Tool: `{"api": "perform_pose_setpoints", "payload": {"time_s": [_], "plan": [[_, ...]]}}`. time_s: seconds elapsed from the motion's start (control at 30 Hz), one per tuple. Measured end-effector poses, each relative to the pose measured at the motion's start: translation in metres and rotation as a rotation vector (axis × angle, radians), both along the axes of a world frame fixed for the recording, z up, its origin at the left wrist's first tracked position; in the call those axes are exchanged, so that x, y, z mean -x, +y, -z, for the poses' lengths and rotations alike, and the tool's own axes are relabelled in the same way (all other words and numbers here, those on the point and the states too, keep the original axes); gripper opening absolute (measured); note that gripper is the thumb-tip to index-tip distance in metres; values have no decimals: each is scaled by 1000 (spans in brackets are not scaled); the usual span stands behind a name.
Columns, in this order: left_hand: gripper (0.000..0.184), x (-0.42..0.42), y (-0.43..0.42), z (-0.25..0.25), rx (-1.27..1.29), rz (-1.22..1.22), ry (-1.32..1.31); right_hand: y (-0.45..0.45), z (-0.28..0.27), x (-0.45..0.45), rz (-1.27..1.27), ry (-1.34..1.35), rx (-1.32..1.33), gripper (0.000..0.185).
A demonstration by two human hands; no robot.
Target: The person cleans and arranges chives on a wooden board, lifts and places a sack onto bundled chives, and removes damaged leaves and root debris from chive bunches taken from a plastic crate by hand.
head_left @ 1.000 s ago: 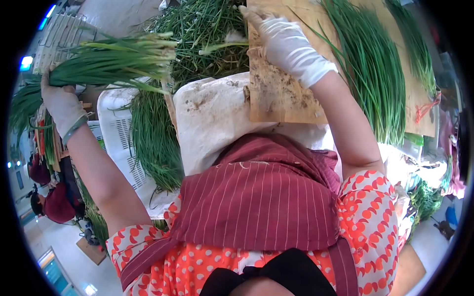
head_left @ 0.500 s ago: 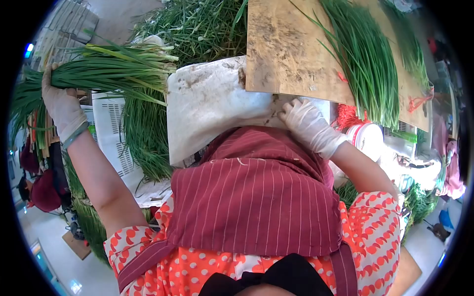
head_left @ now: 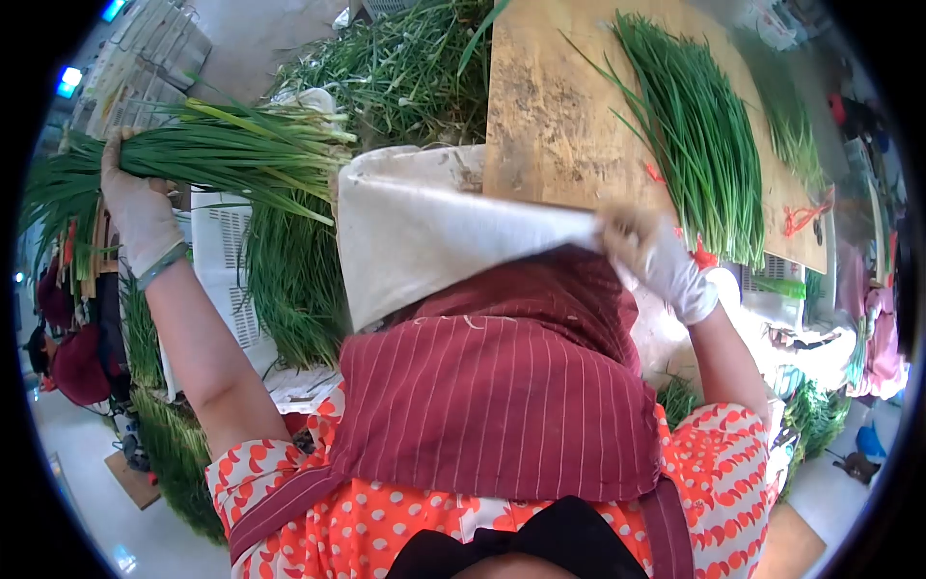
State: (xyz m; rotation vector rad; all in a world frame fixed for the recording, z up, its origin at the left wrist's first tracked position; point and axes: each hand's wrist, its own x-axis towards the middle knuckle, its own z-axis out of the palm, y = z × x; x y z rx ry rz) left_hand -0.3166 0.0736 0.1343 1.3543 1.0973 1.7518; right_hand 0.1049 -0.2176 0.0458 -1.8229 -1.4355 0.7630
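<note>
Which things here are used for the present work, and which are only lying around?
Probably for the work:
green bundle in the left hand
white sheet, its edge in the right hand
wooden board and the large bunch on it

Apparently just lying about:
brown panel at lower left
blue object, far right

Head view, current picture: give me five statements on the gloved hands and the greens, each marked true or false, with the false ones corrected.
1. The white-gloved left hand holds a bundle of long green leaves. True.
2. The held bundle's pale stem ends point toward the left edge of the picture. False: they point right.
3. A long dark-green bunch lies on the flat brown wooden board. True.
4. The white-gloved right hand is pressed flat on that bunch. False: though blurred, it grips the edge of a flexible white sheet.
5. The maroon pinstriped apron lies between the two forearms in the picture. True.
</note>
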Motion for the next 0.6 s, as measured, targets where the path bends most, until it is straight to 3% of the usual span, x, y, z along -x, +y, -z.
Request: {"api": "perform_pose_setpoints", "payload": {"time_s": [0.07, 0.1, 0.17, 0.3, 0.37, 0.43, 0.53, 0.6], "plan": [[10, 8, 15, -6, 197, 159, -432, -14, -7, 5, -376, -48, 176, 13], [7, 3, 16, -7, 206, 186, -495, -17, -10, 5, -413, -47, 231, 12], [8, 2, 28, 1, 209, 219, -499, -15, -15, 0, -503, 7, 432, 11], [7, -24, 50, 5, 203, 189, -509, 5, -11, -1, -673, -76, 422, 16], [5, -36, 60, 9, 201, 239, -527, 32, -13, 17, -646, -302, 257, 25], [5, -47, 69, 14, 213, 204, -532, 63, -16, 46, -640, -352, -149, 32], [7, -61, 66, 12, 240, 117, -507, 92, 10, 87, -707, -463, 26, 25], [6, -62, 70, 13, 259, 132, -506, 109, 29, 95, -956, -597, 168, 18]]}}
